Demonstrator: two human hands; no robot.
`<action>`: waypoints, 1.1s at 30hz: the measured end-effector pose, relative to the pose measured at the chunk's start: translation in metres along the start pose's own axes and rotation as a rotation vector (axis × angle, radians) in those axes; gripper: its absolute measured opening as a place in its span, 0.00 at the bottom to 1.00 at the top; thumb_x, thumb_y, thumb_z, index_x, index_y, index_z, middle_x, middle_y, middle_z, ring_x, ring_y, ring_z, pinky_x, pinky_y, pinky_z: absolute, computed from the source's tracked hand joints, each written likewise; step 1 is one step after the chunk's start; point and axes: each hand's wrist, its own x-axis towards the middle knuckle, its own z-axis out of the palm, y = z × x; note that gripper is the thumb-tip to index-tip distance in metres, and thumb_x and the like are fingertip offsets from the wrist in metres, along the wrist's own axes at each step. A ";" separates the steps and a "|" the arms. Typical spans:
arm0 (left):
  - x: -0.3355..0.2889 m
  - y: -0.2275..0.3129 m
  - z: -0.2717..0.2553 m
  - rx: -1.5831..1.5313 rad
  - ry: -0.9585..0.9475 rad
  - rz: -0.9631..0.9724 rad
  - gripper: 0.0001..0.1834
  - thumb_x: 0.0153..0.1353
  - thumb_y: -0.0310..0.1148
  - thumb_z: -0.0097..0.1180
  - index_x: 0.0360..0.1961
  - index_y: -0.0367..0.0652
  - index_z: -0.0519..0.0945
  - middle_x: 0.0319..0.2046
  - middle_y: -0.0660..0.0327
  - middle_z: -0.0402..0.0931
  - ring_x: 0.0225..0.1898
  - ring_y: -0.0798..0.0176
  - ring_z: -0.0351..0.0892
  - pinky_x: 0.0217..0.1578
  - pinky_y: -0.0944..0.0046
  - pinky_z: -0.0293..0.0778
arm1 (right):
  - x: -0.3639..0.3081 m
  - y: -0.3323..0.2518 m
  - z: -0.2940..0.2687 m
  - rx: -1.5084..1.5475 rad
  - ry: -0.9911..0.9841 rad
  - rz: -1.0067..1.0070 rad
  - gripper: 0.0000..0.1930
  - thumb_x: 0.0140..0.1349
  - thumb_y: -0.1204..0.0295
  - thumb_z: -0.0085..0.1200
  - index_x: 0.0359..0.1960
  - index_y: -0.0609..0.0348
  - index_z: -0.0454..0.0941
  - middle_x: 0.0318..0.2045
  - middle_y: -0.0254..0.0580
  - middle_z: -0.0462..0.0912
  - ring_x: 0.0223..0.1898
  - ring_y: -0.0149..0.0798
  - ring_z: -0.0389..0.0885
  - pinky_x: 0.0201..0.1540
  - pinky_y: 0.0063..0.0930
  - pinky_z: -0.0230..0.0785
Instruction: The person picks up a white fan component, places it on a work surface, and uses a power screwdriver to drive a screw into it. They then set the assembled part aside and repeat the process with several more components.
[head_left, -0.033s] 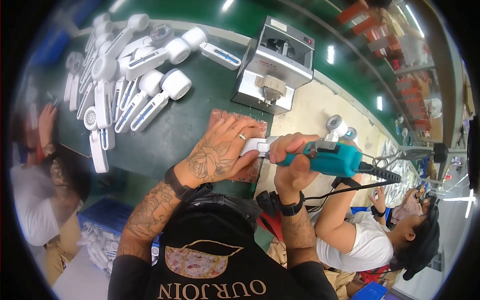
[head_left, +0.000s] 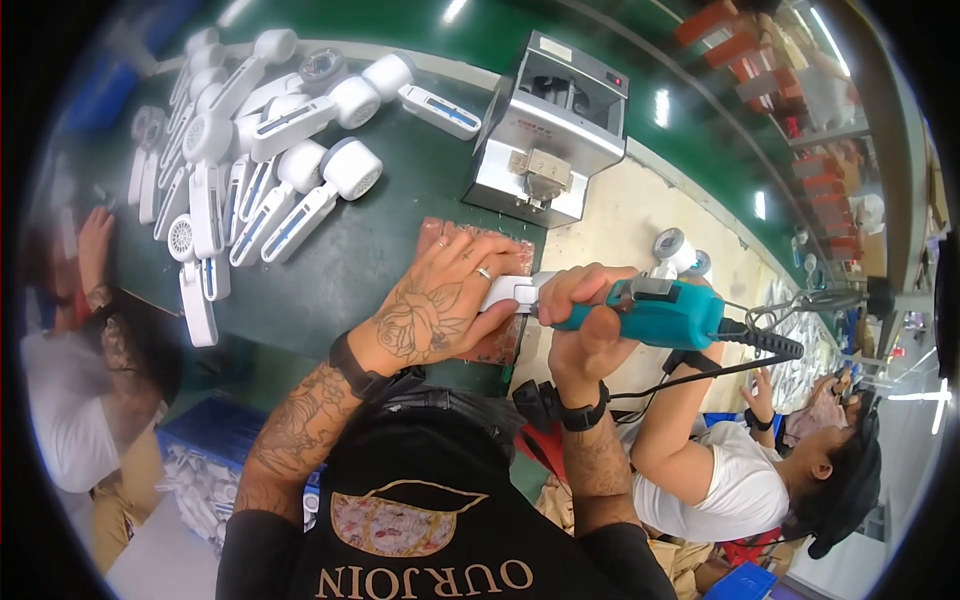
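Head view: your left hand (head_left: 440, 305) lies flat, fingers spread, pinning the white handheld-fan body (head_left: 510, 292) on the pink mat (head_left: 505, 345), likely to steady it. Your right hand (head_left: 585, 325) is wrapped tight around the teal electric screwdriver (head_left: 660, 312). Green workbench (head_left: 400, 180), more fans (head_left: 250, 150), grey screw feeder (head_left: 550, 125); factory line.

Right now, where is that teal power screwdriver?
In the head view, the teal power screwdriver lies right of centre, held in the right hand, its tip at the white part under the left hand, below the grey machine.
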 end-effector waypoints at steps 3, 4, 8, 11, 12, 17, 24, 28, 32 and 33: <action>0.000 0.006 0.000 0.027 -0.002 0.013 0.19 0.60 0.37 0.59 0.49 0.40 0.76 0.54 0.56 0.71 0.50 0.52 0.70 0.53 0.53 0.67 | -0.001 -0.001 -0.005 0.001 0.015 0.005 0.27 0.63 0.47 0.59 0.36 0.62 0.66 0.18 0.39 0.69 0.18 0.35 0.69 0.22 0.30 0.65; -0.001 0.006 0.000 0.077 -0.019 0.011 0.19 0.59 0.37 0.60 0.49 0.40 0.76 0.55 0.56 0.71 0.50 0.52 0.70 0.53 0.54 0.68 | -0.001 0.000 -0.006 0.007 0.023 0.002 0.28 0.63 0.47 0.59 0.37 0.63 0.66 0.18 0.39 0.69 0.19 0.35 0.69 0.22 0.30 0.65; -0.012 0.014 0.003 0.124 -0.046 0.064 0.21 0.56 0.36 0.63 0.49 0.40 0.77 0.50 0.56 0.73 0.48 0.53 0.72 0.48 0.56 0.71 | -0.018 -0.019 -0.012 0.000 0.128 0.002 0.31 0.63 0.40 0.53 0.39 0.62 0.68 0.18 0.39 0.70 0.17 0.35 0.69 0.21 0.29 0.63; -0.019 0.024 0.006 0.153 -0.106 0.072 0.25 0.52 0.35 0.66 0.51 0.40 0.77 0.40 0.59 0.73 0.42 0.55 0.73 0.41 0.59 0.74 | -0.033 -0.043 -0.025 0.094 0.150 -0.122 0.33 0.63 0.36 0.49 0.42 0.59 0.65 0.19 0.38 0.69 0.18 0.36 0.70 0.21 0.30 0.64; -0.020 0.026 0.008 0.153 -0.109 0.067 0.25 0.52 0.35 0.66 0.51 0.40 0.77 0.40 0.59 0.73 0.42 0.55 0.73 0.41 0.59 0.74 | -0.037 -0.049 -0.028 0.067 0.184 -0.143 0.34 0.62 0.34 0.46 0.42 0.58 0.64 0.18 0.37 0.68 0.17 0.36 0.69 0.20 0.29 0.63; -0.018 0.027 0.008 0.037 -0.022 -0.009 0.20 0.51 0.35 0.68 0.46 0.43 0.80 0.36 0.60 0.74 0.38 0.56 0.74 0.38 0.60 0.74 | -0.050 -0.048 -0.030 -0.055 0.203 -0.105 0.35 0.61 0.32 0.46 0.41 0.58 0.64 0.18 0.37 0.68 0.16 0.35 0.67 0.18 0.28 0.63; -0.042 0.003 -0.036 -0.031 0.223 -0.110 0.15 0.57 0.32 0.66 0.46 0.42 0.82 0.35 0.59 0.79 0.36 0.59 0.77 0.38 0.63 0.74 | -0.068 -0.033 -0.035 -0.032 0.275 -0.104 0.36 0.59 0.32 0.49 0.40 0.58 0.63 0.15 0.35 0.65 0.13 0.31 0.63 0.15 0.24 0.57; -0.082 -0.041 -0.101 -0.306 0.899 -0.812 0.14 0.67 0.35 0.58 0.46 0.35 0.79 0.35 0.57 0.81 0.36 0.67 0.78 0.41 0.65 0.73 | -0.076 -0.046 -0.038 -0.105 0.228 -0.067 0.35 0.60 0.33 0.49 0.39 0.59 0.65 0.15 0.34 0.65 0.13 0.30 0.64 0.15 0.22 0.58; -0.168 -0.125 -0.191 0.257 1.119 -0.747 0.21 0.70 0.37 0.54 0.56 0.33 0.74 0.44 0.57 0.78 0.43 0.69 0.75 0.44 0.69 0.71 | -0.063 -0.045 -0.027 -0.059 0.144 -0.049 0.34 0.61 0.35 0.49 0.39 0.60 0.65 0.16 0.34 0.65 0.14 0.30 0.65 0.16 0.22 0.60; -0.178 -0.136 -0.209 0.215 1.177 -0.859 0.22 0.69 0.39 0.54 0.57 0.33 0.74 0.46 0.51 0.78 0.46 0.62 0.77 0.48 0.65 0.71 | -0.061 -0.044 -0.027 -0.049 0.122 -0.037 0.34 0.62 0.35 0.49 0.39 0.60 0.65 0.16 0.35 0.65 0.14 0.31 0.65 0.17 0.22 0.61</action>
